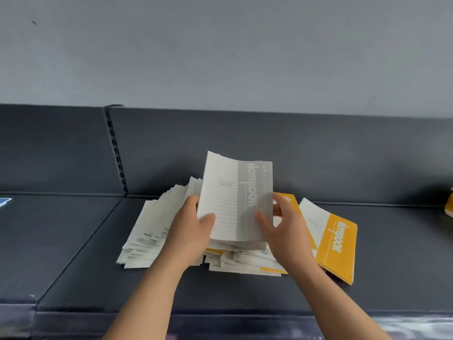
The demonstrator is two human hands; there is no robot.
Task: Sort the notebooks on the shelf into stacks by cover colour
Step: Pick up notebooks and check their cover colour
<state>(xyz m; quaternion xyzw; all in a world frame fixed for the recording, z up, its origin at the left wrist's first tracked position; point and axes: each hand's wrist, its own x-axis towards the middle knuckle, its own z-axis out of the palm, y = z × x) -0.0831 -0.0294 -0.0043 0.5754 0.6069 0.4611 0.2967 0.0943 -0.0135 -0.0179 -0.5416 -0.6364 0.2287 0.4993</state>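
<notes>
I hold a grey-and-white notebook (235, 200) tilted up above the mixed pile (242, 258) in the middle of the dark shelf (85, 253). My left hand (193, 227) grips its left edge with the thumb on the lined cover. My right hand (282, 229) grips its right, grey side. A fanned spread of pale grey notebooks (152, 227) lies to the left of the pile. Orange-and-white notebooks (335, 241) lie stacked to the right, partly under my right wrist. Orange edges show inside the mixed pile.
A slotted upright (115, 148) divides the shelf's dark back panel. A blue item (5, 202) peeks in at the far left edge, and an orange object (449, 204) at the far right edge. The shelf's front lip (220, 312) runs below my forearms.
</notes>
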